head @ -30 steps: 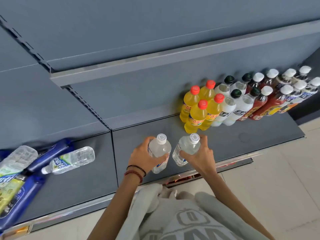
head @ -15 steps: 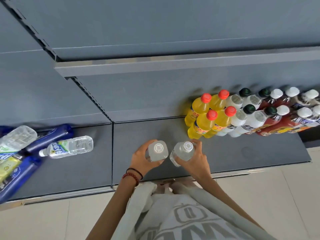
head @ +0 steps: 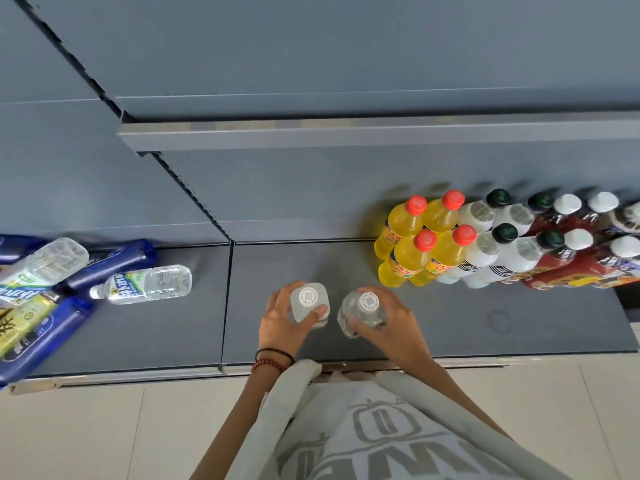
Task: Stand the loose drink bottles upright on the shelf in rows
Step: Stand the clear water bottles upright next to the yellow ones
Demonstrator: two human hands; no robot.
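Note:
Seen from straight above, two clear water bottles with white caps stand side by side near the front of the grey shelf (head: 450, 317). My left hand (head: 282, 323) grips the left water bottle (head: 309, 299). My right hand (head: 394, 323) grips the right water bottle (head: 363, 308). Behind them to the right stand upright rows: yellow bottles with red caps (head: 420, 251), then white bottles (head: 485, 251) and red bottles (head: 568, 261). On the left shelf section lie loose bottles: a clear one (head: 145, 284), blue ones (head: 110, 261) and a green-labelled one (head: 24, 320).
An upper shelf edge (head: 346, 133) overhangs the back of the shelf. A seam (head: 227, 306) divides the left and right shelf sections. The pale tiled floor (head: 104, 434) lies in front, with my light shirt below.
The view has tipped to look straight down on the two held bottles. Both hands with their bottles have shifted slightly back over the shelf, staying side by side.

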